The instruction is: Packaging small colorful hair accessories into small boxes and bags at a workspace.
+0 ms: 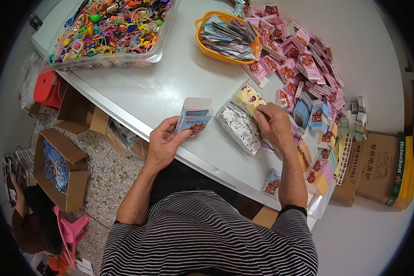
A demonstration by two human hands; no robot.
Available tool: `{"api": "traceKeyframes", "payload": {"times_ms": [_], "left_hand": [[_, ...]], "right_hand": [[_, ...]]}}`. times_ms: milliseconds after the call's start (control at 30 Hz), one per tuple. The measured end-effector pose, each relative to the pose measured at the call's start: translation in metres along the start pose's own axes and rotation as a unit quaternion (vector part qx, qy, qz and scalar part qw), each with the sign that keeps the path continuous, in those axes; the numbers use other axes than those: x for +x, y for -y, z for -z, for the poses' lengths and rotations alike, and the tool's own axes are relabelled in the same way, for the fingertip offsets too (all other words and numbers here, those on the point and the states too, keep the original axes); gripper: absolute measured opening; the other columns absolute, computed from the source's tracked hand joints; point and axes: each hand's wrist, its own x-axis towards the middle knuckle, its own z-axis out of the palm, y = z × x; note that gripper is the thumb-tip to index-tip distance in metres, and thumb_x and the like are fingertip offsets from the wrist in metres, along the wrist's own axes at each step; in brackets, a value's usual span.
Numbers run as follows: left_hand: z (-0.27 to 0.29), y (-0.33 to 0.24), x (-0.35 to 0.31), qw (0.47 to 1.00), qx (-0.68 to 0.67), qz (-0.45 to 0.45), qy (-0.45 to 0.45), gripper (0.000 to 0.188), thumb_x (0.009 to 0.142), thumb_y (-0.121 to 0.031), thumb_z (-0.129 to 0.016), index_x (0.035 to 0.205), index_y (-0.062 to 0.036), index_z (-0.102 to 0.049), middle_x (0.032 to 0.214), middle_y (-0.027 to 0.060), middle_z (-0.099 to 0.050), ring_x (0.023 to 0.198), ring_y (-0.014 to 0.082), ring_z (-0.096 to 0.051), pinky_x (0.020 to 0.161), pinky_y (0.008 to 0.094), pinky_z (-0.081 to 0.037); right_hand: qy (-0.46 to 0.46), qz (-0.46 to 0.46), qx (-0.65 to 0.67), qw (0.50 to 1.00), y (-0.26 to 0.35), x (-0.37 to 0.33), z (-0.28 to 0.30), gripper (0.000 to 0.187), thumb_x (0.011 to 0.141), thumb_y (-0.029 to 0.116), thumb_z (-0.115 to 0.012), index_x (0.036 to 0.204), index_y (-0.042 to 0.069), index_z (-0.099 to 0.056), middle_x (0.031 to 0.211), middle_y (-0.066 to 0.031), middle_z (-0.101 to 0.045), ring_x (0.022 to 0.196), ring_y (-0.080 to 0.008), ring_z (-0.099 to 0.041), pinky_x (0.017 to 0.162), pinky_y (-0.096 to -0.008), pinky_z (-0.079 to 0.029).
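My left hand (163, 143) is closed around a small light-blue carton (195, 122) with a picture on its front. The carton stands upright above the table's front edge, its top flap raised and its mouth facing up. My right hand (275, 123) hangs over a clear plastic bag (240, 126) of white sachets with dark spots. Its fingers are curled and pressed together; what they hold, if anything, is hidden. Yellow sachets with red prints (249, 95) lie against the far end of the bag, close to my right fingertips.
A heap of pink cartons (308, 66) covers the back right, beside an orange basket (230, 59) of flat cards. A clear tub (138, 57) of colourful corded trinkets stands back left. Stacked cartons (319, 170) line the right edge. Another person (34, 221) is at lower left.
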Motion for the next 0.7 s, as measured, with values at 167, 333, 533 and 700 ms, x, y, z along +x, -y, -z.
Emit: {"api": "traceKeyframes", "payload": {"times_ms": [167, 333, 533, 700], "left_hand": [[0.0, 0.003, 0.0, 1.0, 0.0, -0.003, 0.001, 0.039, 0.094, 0.004, -0.066, 0.13, 0.0095, -0.053, 0.121, 0.0149, -0.066, 0.111, 0.0179, -0.063, 0.101, 0.031, -0.051], [0.0, 0.004, 0.001, 1.0, -0.005, 0.005, 0.0, 0.038, 0.094, 0.004, -0.066, 0.13, 0.0097, -0.053, 0.12, 0.0153, -0.066, 0.111, 0.0183, -0.063, 0.101, 0.031, -0.051], [0.003, 0.006, 0.0, 1.0, -0.002, 0.001, -0.006, 0.038, 0.094, 0.003, -0.066, 0.13, 0.0097, -0.053, 0.12, 0.0157, -0.066, 0.111, 0.0183, -0.063, 0.101, 0.0309, -0.051], [0.001, 0.005, 0.001, 1.0, -0.003, 0.009, -0.006, 0.038, 0.095, 0.003, -0.066, 0.13, 0.0097, -0.053, 0.121, 0.0159, -0.066, 0.111, 0.0183, -0.063, 0.101, 0.0309, -0.051]], "right_hand": [[-0.046, -0.042, -0.008, 0.998, -0.01, -0.004, 0.014, 0.015, 0.091, 0.011, -0.066, 0.098, -0.001, -0.071, 0.084, -0.0161, -0.067, 0.073, -0.0304, -0.065, 0.068, -0.0362, -0.051], [-0.123, -0.019, -0.129, 0.984, -0.023, -0.005, 0.016, 0.016, 0.09, 0.012, -0.069, 0.1, -0.001, -0.071, 0.084, -0.015, -0.066, 0.072, -0.0268, -0.064, 0.068, -0.0345, -0.051], [0.037, -0.037, -0.023, 0.998, 0.006, -0.014, 0.02, 0.023, 0.089, 0.017, -0.071, 0.107, 0.003, -0.07, 0.09, -0.0164, -0.067, 0.073, -0.0313, -0.066, 0.069, -0.0381, -0.052], [0.117, 0.008, -0.14, 0.983, 0.007, -0.021, 0.013, 0.019, 0.087, 0.023, -0.068, 0.096, 0.006, -0.072, 0.088, -0.0153, -0.066, 0.078, -0.037, -0.066, 0.07, -0.0483, -0.051]]}}
